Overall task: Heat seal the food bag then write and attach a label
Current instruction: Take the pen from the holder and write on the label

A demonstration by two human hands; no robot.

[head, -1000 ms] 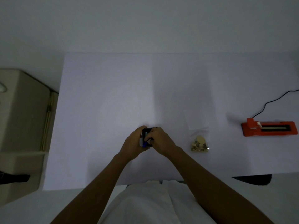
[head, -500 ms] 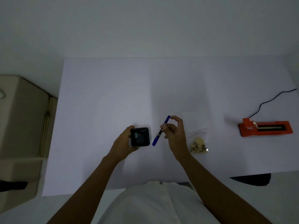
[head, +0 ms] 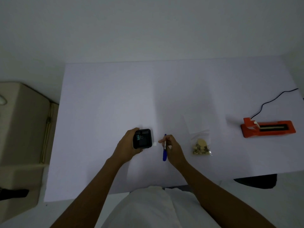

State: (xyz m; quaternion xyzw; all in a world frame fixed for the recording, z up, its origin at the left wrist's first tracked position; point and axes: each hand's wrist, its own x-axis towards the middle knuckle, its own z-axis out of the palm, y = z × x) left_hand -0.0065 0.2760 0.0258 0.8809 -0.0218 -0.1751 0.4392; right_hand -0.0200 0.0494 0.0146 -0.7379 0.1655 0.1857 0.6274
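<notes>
While the left hand [head: 127, 146] grips a small black box [head: 142, 139] by its left side, fingers curled round the wall, the right hand [head: 174, 148] pinches a blue pen [head: 164, 153] between thumb and fingertips. Both are low over the white table [head: 107, 104], near its front edge. Teal binder clips [head: 138, 137] show inside the box.

A small white slip [head: 154, 143] – judged to be the label – lies flat on the table between the two hands, just beside the box's right wall and just left of the pen. The pen's long axis runs away from the person; which end carries the tip cannot be told.

The food bag [head: 199, 140] lies flat to the right of the right hand, near but not touching it, and well apart from the left hand. Its long axis also runs away from the person, with the pale contents bunched at the near end and the empty clear part at the far end. Whether its mouth is sealed cannot be told. The orange heat sealer [head: 269, 129] sits further right, well apart from the bag, its long axis across the table and its cable [head: 271, 101] trailing off behind.

Judgement: the right hand is the nearer to both slip and bag – writing calls only for a short move left, whereas sealing would mean carrying the bag rightward and turning its far end into the sealer
</notes>
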